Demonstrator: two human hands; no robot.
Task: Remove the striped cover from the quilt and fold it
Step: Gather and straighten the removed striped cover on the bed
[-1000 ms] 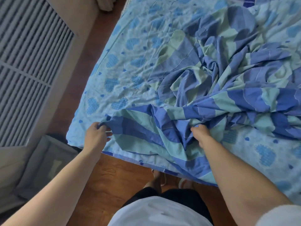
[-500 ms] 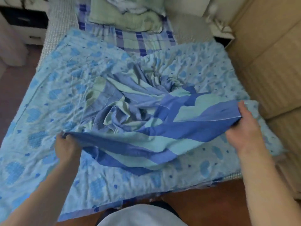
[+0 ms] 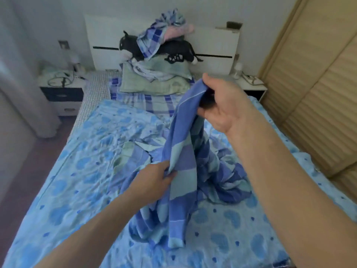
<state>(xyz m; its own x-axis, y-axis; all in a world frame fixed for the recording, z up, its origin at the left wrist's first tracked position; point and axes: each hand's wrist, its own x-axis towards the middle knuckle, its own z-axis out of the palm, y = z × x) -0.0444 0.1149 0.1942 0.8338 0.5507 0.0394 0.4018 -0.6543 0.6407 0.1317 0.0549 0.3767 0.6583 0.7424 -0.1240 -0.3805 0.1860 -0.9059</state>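
The striped cover (image 3: 183, 180), blue and pale green, hangs in a tall drape over the middle of the bed. My right hand (image 3: 220, 105) holds its top edge up high, fingers curled round the cloth. Lower down, my left hand (image 3: 154, 176) pinches a fold of the same cover. The rest of the cover lies bunched on the light blue quilt (image 3: 77, 180) with its heart pattern, which is spread flat over the bed.
At the head of the bed sit green pillows (image 3: 154, 80), a black plush toy (image 3: 173, 49) and a heap of checked cloth. A nightstand (image 3: 59, 89) stands at the left, another at the right. A wooden wardrobe (image 3: 318, 84) lines the right side.
My right hand has risen and moved inward, lifting the cover's edge high. My left hand has shifted right to a lower fold. The view has tilted up toward the headboard.
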